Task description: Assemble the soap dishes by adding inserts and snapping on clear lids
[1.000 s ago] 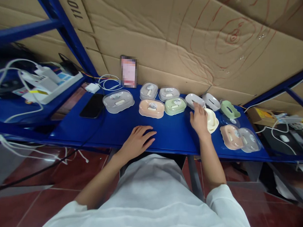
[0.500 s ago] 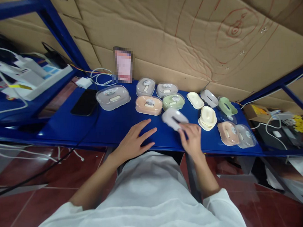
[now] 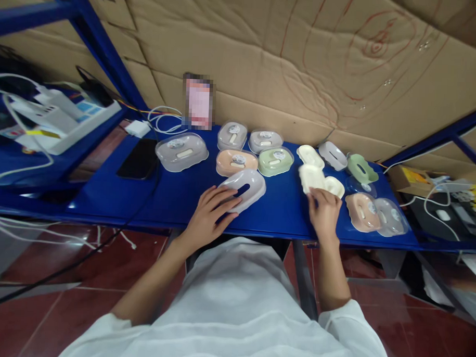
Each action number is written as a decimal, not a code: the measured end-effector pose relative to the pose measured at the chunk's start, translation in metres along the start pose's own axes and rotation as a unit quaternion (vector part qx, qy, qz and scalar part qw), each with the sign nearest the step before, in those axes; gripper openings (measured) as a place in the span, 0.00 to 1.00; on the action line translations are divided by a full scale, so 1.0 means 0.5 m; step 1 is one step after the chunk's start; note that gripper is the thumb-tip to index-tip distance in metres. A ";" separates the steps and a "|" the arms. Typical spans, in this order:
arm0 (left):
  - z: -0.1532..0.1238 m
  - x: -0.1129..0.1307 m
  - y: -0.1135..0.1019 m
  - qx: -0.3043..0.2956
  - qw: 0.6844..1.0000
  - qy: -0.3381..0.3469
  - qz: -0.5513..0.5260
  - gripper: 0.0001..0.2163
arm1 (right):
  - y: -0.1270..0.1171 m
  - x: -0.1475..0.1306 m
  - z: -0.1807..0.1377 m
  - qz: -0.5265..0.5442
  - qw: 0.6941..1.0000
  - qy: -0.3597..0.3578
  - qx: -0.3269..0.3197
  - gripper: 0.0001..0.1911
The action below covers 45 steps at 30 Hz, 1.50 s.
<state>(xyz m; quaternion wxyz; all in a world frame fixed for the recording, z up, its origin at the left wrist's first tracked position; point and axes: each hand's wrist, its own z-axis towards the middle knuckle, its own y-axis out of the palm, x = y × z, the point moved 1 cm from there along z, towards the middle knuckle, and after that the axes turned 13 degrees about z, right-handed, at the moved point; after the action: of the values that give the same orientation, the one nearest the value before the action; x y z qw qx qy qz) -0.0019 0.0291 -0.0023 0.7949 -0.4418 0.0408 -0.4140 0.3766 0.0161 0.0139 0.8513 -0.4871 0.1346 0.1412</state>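
My left hand (image 3: 209,214) is closed on the near left edge of a pale grey soap dish (image 3: 256,187) with a dark slot in its middle. The dish tilts in front of a peach lidded soap box (image 3: 226,161). On the right, my right hand (image 3: 324,215) pinches the near edge of a cream inner tray (image 3: 311,178). A second cream tray (image 3: 334,186) lies beside that one, partly behind my fingers, and a third cream tray (image 3: 309,156) is just beyond.
Lidded soap boxes in grey and green (image 3: 275,161) stand along the back. A grey dish (image 3: 332,156), a green dish (image 3: 362,170), a clear lid (image 3: 360,187) and a peach box (image 3: 362,211) lie at right. A phone (image 3: 137,159) and power strip (image 3: 79,123) are at left.
The grey dish has passed from my right hand to my left, moving leftward. My right hand has moved right and taken hold of a cream tray from the stack.
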 end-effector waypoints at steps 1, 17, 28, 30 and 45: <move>0.000 0.000 -0.001 0.007 1.000 0.001 0.004 0.18 | -0.001 -0.026 -0.021 0.035 0.998 -0.036 -0.021 0.18; 0.000 0.009 0.001 -0.094 0.992 0.079 -0.012 0.19 | 0.063 -0.160 -0.113 0.214 0.965 -0.142 -0.056 0.27; -0.006 0.022 0.004 -0.058 0.979 0.153 0.123 0.15 | 0.058 -0.180 -0.089 0.157 0.948 -0.218 -0.170 0.20; -0.004 0.023 0.005 -0.045 0.976 0.158 0.141 0.12 | 0.057 -0.179 -0.083 0.161 0.946 -0.225 -0.172 0.19; 0.000 0.020 0.012 -0.054 0.984 0.127 0.109 0.13 | -0.001 -0.018 0.155 0.103 0.983 -0.107 -0.109 0.18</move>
<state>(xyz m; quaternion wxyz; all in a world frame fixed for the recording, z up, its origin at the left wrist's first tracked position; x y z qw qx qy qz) 0.0086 0.0239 -0.0037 0.7984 -0.4212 0.2117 -0.3745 0.3756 0.0820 0.0557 0.7833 -0.5429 0.0758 0.2930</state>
